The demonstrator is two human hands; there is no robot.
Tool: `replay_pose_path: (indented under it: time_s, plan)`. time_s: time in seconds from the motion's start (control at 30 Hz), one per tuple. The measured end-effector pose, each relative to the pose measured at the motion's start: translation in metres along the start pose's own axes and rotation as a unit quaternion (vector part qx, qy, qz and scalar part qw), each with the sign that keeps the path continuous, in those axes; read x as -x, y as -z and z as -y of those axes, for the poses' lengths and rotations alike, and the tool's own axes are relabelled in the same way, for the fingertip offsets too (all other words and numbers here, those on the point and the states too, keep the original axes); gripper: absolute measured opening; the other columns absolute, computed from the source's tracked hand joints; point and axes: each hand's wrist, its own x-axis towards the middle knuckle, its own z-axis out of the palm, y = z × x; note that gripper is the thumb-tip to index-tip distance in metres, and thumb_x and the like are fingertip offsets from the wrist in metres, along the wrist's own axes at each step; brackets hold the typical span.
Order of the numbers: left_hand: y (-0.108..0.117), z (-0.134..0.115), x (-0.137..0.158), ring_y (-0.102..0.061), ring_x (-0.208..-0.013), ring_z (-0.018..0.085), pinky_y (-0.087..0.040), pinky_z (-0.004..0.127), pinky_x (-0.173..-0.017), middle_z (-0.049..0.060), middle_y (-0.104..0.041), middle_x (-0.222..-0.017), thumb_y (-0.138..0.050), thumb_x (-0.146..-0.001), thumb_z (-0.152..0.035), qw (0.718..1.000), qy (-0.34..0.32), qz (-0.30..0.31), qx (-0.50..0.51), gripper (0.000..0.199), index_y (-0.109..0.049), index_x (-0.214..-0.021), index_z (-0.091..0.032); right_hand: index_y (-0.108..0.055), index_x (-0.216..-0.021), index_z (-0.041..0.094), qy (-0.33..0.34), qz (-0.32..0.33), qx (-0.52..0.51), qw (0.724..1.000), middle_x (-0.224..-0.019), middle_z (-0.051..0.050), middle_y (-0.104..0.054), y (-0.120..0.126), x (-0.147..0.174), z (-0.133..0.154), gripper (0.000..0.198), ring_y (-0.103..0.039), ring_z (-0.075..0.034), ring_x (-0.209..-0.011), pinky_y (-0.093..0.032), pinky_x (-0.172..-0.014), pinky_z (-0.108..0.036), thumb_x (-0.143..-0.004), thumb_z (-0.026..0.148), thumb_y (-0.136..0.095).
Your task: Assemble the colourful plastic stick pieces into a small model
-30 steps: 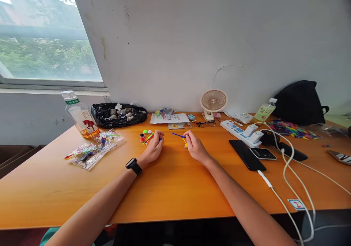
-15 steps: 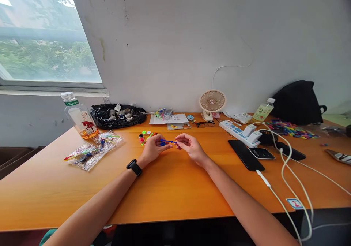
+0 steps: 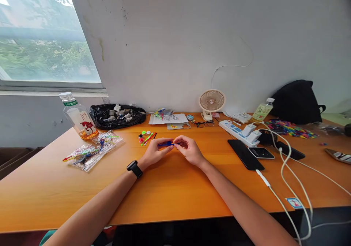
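Observation:
Between my fingertips is a small blue plastic piece (image 3: 169,143), a thin stick with a round part on it; its exact kind is too small to make out. My left hand (image 3: 154,152) pinches its left side, with a black watch (image 3: 134,168) on that wrist. From the right, my right hand (image 3: 190,151) is closed on its other end, the fingertips of both hands nearly meeting. Just beyond my left hand lie several small coloured round pieces (image 3: 141,140) and thin coloured sticks (image 3: 150,139) on the wooden table (image 3: 170,191).
At left are a clear plastic bag of parts (image 3: 90,154), a drink bottle (image 3: 79,118) and a black bag (image 3: 117,118). Along the back stand a fan (image 3: 212,101) and papers (image 3: 171,118). To the right, a power strip (image 3: 238,131), a phone (image 3: 245,154) and white cables (image 3: 285,161).
My hands have come closer together around the blue piece, and its round part now shows between the fingertips. My left fingers have shifted, uncovering more of the coloured sticks behind.

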Motion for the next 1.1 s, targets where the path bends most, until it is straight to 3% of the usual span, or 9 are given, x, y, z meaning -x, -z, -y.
replay_pose_path:
  time_s: [0.37, 0.57, 0.8, 1.0, 1.1]
  plan:
    - [0.001, 0.004, 0.0, -0.074, -0.104, 0.025, -0.06, 0.038, -0.097, 0.01, -0.076, -0.12, -0.066, -0.094, -0.039, 0.998, -0.031, 0.038, -0.027, 0.036, -0.074, -0.122, -0.018, -0.068, -0.102, 0.023, 0.059, 0.016, 0.122, 0.991, -0.096, -0.003, -0.074, 0.004, 0.004, 0.009, 0.012, -0.069, -0.018, -0.086, -0.054, -0.08, -0.03, -0.095, 0.026, -0.059]
    - [0.003, 0.003, -0.001, -0.074, -0.1, 0.023, -0.059, 0.036, -0.094, 0.009, -0.078, -0.115, -0.064, -0.096, -0.038, 0.996, -0.034, 0.052, -0.061, 0.034, -0.075, -0.12, -0.017, -0.067, -0.099, 0.023, 0.074, 0.026, 0.132, 0.988, -0.093, -0.002, -0.073, 0.005, 0.005, 0.01, 0.01, -0.067, -0.017, -0.083, -0.052, -0.077, -0.028, -0.096, 0.024, -0.058]
    - [0.011, -0.01, -0.002, -0.072, -0.101, 0.024, -0.057, 0.036, -0.092, 0.012, -0.077, -0.114, -0.071, -0.091, -0.042, 0.997, 0.029, 0.052, 0.039, 0.041, -0.072, -0.122, -0.016, -0.07, -0.098, 0.023, 0.06, 0.022, 0.105, 0.992, -0.094, -0.002, -0.074, 0.006, 0.002, 0.012, 0.01, -0.068, -0.017, -0.083, -0.052, -0.078, -0.028, -0.095, 0.024, -0.061]
    - [0.019, -0.012, -0.004, -0.072, -0.098, 0.022, -0.055, 0.036, -0.094, 0.012, -0.078, -0.107, -0.079, -0.083, -0.042, 0.989, 0.098, 0.067, 0.09, 0.036, -0.076, -0.106, -0.014, -0.071, -0.096, 0.021, 0.072, 0.019, 0.094, 0.993, -0.094, -0.004, -0.072, 0.011, -0.002, 0.008, 0.012, -0.067, -0.019, -0.088, -0.054, -0.083, -0.032, -0.095, 0.026, -0.06]
    - [0.017, -0.004, -0.004, -0.073, -0.094, 0.021, -0.056, 0.035, -0.092, 0.01, -0.078, -0.105, -0.082, -0.08, -0.04, 0.987, 0.11, 0.072, 0.088, 0.035, -0.076, -0.104, -0.015, -0.068, -0.108, 0.023, 0.088, 0.002, 0.103, 0.991, -0.11, -0.007, -0.068, 0.011, -0.001, 0.009, 0.016, -0.066, -0.019, -0.093, -0.054, -0.087, -0.033, -0.098, 0.028, -0.057]
